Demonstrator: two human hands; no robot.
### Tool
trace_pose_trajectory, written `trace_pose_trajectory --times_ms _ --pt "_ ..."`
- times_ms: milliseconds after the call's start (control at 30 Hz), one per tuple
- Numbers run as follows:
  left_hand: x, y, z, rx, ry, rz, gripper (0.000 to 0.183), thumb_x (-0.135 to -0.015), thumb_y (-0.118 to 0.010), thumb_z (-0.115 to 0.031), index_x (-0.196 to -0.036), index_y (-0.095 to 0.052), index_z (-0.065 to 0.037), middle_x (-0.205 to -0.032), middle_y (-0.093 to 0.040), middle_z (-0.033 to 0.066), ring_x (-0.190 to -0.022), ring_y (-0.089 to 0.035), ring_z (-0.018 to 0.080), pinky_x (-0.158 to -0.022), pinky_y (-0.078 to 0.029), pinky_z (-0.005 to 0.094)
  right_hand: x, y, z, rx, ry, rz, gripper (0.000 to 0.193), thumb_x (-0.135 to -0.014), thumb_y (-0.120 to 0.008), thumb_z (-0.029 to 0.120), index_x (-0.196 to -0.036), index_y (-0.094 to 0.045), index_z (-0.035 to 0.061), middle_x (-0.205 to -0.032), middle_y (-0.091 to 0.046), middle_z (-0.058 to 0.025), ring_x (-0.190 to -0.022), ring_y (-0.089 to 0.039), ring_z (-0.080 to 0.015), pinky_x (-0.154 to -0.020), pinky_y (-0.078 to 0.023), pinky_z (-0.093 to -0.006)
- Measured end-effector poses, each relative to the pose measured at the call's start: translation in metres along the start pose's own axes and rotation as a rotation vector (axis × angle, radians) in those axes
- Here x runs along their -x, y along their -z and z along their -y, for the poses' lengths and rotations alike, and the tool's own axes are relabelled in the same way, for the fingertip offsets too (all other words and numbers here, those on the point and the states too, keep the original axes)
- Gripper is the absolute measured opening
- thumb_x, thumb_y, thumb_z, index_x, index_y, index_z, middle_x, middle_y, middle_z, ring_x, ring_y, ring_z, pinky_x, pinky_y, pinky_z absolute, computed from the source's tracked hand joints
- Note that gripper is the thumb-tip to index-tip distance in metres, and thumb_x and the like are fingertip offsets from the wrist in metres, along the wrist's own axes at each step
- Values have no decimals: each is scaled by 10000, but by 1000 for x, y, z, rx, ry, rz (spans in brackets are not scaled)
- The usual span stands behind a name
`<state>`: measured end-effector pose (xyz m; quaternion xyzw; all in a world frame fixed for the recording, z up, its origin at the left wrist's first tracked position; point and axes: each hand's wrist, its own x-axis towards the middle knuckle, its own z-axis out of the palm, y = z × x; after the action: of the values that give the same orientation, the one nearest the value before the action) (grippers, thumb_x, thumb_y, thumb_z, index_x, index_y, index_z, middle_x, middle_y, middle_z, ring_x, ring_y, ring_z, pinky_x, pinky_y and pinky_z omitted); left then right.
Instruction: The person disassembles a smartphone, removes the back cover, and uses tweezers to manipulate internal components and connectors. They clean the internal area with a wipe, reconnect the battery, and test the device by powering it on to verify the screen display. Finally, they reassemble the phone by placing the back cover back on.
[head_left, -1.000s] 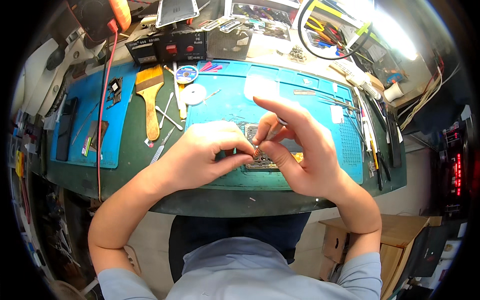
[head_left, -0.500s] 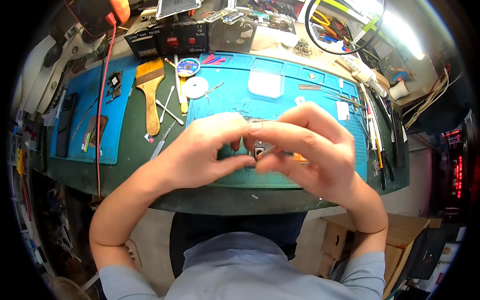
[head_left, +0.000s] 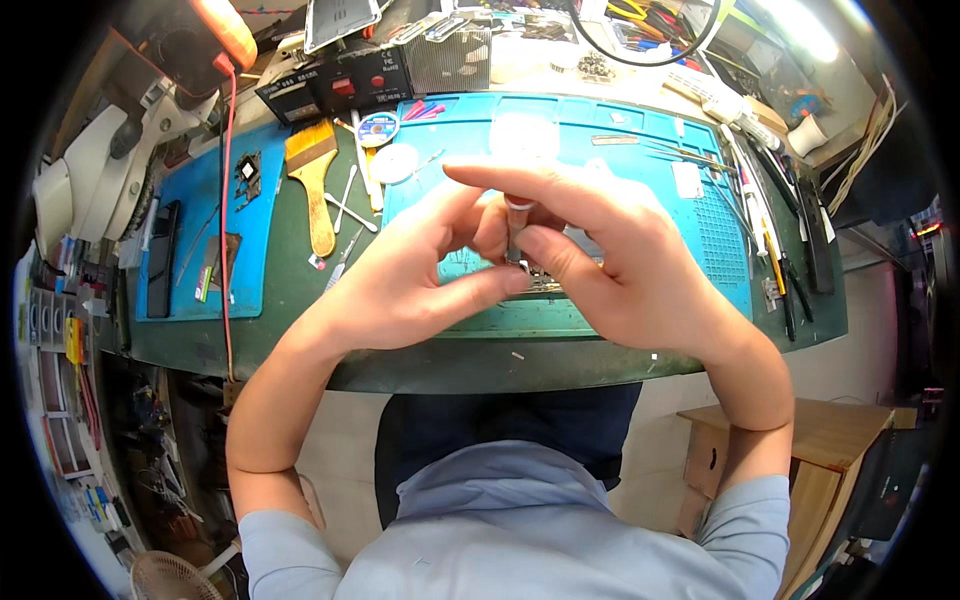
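My right hand [head_left: 625, 255] grips a small screwdriver [head_left: 515, 240] that stands nearly upright, a grey barrel with a pale cap, between thumb and curled fingers. Its index finger stretches out leftward above. Facing it, my left hand [head_left: 400, 265] bends round the tool's lower end, thumb tip close to the screwdriver's foot. What its fingers press on is hidden. Under both hands lies an opened small electronic device [head_left: 545, 284] with bare metal parts, mostly covered by my fingers. It rests near the front edge of the blue work mat [head_left: 470, 315].
Left of the mat lie a wide brush [head_left: 315, 180], crossed cotton swabs [head_left: 350, 205] and a white spool [head_left: 395, 163]. A second blue mat [head_left: 190, 280] carries a dark phone [head_left: 163, 260]. Tweezers [head_left: 690, 153] and pen-like tools [head_left: 760, 225] lie at right. A black box [head_left: 335, 85] stands behind.
My right hand has turned and risen; the screwdriver now shows upright. My left hand stays beside the device. The whole view has shifted, with the bench sitting slightly higher and to the right.
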<state>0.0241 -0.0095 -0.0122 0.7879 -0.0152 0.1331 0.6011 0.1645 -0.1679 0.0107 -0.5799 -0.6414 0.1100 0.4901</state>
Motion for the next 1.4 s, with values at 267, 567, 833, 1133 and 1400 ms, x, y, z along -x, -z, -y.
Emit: trace_pose_trajectory --times_ms 267,567,833,1133,1400 --pt "-2 1 3 -70 -132 27 496 -894 -817 -96 -1304 -549 -18 -940 -619 11 -866 -608 154 -864 -535 319 4 1 -1 142 66 -37 615 -860 -709 -36 -1445 -621 135 -978 -687 -76 -819 -635 -202 -752 -552 -344" --pt "-2 0 -1 -48 -127 51 436 -901 -776 -69 -1276 -560 -14 -986 -623 49 -880 -636 179 -842 -542 339 6 1 1 67 -12 -22 635 -868 -718 -21 -1471 -600 138 -968 -671 -76 -823 -618 -196 -764 -543 -335" --pt "-2 -2 -6 -321 -107 32 390 -896 -739 -8 -1246 -567 -15 -961 -637 67 -884 -657 184 -820 -540 341 4 3 0 98 37 -20 645 -864 -703 -59 -1476 -592 116 -977 -669 -68 -818 -617 -195 -768 -545 -327" --pt "-1 0 -7 -259 -52 58 497 -893 -752 -35 -1342 -542 -18 -1029 -671 85 -958 -679 229 -856 -551 358 5 0 -6 159 114 -39 660 -863 -647 -118 -1490 -569 73 -976 -666 -85 -790 -619 -162 -754 -556 -306" --pt "0 7 -15 -327 -5 94 301 -890 -785 -89 -1141 -636 -15 -992 -689 95 -922 -691 232 -826 -549 360 9 6 0 -44 -59 -9 683 -858 -581 -144 -1507 -543 63 -951 -666 -79 -856 -640 -162 -783 -538 -298"
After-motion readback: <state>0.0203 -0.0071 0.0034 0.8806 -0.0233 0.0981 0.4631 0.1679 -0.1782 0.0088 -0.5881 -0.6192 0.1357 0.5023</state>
